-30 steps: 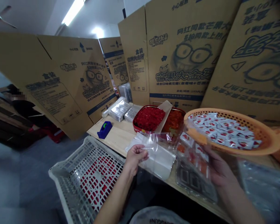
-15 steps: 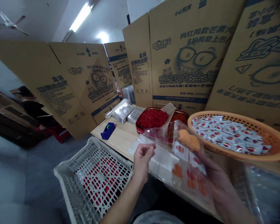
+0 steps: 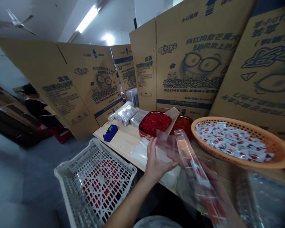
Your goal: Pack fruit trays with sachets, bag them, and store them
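Observation:
In my right hand (image 3: 219,188) is a clear plastic pack (image 3: 192,161), now tilted edge-on, with an orange piece, small white sachets and reddish pieces inside. A loose clear film flap extends from it toward my left hand (image 3: 158,167), whose fingers are spread with the thumb apart; whether they touch the film I cannot tell. Beneath the left hand lie flat clear bags (image 3: 141,152) on the wooden table (image 3: 120,144). Just behind the pack, a red-rimmed container (image 3: 140,129) holds small red pieces, with a pale card (image 3: 172,118) standing between them and darker orange-red pieces.
An orange basket (image 3: 279,161) of white sachets stands at right. A blue tape dispenser (image 3: 110,133) and stacked clear packs (image 3: 127,114) lie at left. Below is a grey crate (image 3: 64,186). Cardboard panels (image 3: 192,31) line the back; a person (image 3: 35,104) is far left.
The pack in my right hand has turned from showing its broad face to edge-on. My left hand has moved right and its curled fingers have spread.

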The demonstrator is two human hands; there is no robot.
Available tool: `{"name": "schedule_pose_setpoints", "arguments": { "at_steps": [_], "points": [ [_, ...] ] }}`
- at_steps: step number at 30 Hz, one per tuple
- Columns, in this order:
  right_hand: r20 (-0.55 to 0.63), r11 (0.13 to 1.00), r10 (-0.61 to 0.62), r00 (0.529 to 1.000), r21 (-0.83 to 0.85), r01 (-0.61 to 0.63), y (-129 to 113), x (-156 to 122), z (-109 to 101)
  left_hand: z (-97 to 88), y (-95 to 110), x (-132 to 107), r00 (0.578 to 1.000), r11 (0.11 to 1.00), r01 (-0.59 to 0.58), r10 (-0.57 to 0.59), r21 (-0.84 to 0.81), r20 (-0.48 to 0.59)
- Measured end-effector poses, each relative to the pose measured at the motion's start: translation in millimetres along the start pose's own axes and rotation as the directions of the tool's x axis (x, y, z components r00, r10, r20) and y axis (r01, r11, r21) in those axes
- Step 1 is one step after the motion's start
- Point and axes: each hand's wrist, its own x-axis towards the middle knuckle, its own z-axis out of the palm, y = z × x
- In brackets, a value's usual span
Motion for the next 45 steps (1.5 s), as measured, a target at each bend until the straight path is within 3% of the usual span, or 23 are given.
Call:
{"name": "schedule_pose_setpoints", "arguments": {
  "at_steps": [2,4,7,9,12,15,18,22,24,27,29,33,38,40,42,45],
  "points": [
    [-0.032,0.999,0.013,0.999,0.029,-0.012,0,-3,4,-2.3,-2,3,0.985,0.982,0.131,-0.113,-0.137,0.132],
    [-0.059,0.996,0.057,0.997,0.071,-0.053,-3,-5,6,-5.8,-5,6,0.939,0.922,0.306,-0.251,-0.236,0.235],
    [-0.132,0.992,0.067,0.989,0.117,-0.052,-16,-9,0,-13.9,-13,9,0.908,0.890,0.416,-0.395,-0.187,0.136],
    [-0.217,0.990,0.005,0.976,0.136,0.025,-25,-11,-7,-20.3,-19,10,0.912,0.910,0.410,-0.408,-0.056,0.046],
    [-0.335,0.979,-0.114,0.935,0.122,0.163,-33,-10,-16,-26.5,-25,9,0.947,0.919,0.318,-0.320,0.232,-0.030],
    [-0.369,0.969,-0.152,0.917,0.127,0.212,-28,-4,-19,-23.2,-23,4,0.961,0.878,0.250,-0.277,0.409,0.007],
    [-0.294,0.983,-0.089,0.952,0.126,0.131,-16,4,-17,-13.8,-16,-1,0.954,0.865,0.237,-0.294,0.442,0.063],
    [-0.184,0.993,-0.074,0.980,0.075,0.089,-7,11,-10,-8.0,-8,-5,0.936,0.916,0.294,-0.334,0.274,0.110],
    [-0.214,0.990,-0.079,0.974,0.100,0.102,-8,11,-7,-11.7,-4,-4,0.901,0.916,0.394,-0.402,0.080,0.160],
    [-0.302,0.982,-0.079,0.950,0.138,0.126,-14,8,-3,-21.6,2,-1,0.839,0.842,0.527,-0.493,-0.116,0.231],
    [-0.331,0.977,-0.108,0.937,0.141,0.163,-17,5,-2,-26.8,4,-1,0.815,0.807,0.567,-0.521,-0.164,0.254],
    [-0.320,0.973,-0.087,0.943,0.178,0.150,-17,2,-2,-27.5,7,-3,0.823,0.808,0.563,-0.527,-0.177,0.213],
    [-0.192,0.985,-0.043,0.980,0.155,0.074,-7,3,-3,-17.8,4,-6,0.777,0.786,0.604,-0.542,-0.135,0.319],
    [-0.164,0.991,-0.036,0.986,0.124,0.056,-3,5,-6,-13.8,0,-6,0.817,0.836,0.547,-0.518,-0.053,0.252],
    [-0.143,0.994,-0.037,0.989,0.093,0.051,-1,6,-11,-10.9,-3,-5,0.895,0.902,0.413,-0.427,0.124,0.129],
    [-0.098,0.997,-0.060,0.993,0.045,0.065,3,9,-17,-8.6,-1,-5,0.967,0.855,0.227,-0.257,0.466,0.001]
  ]
}}
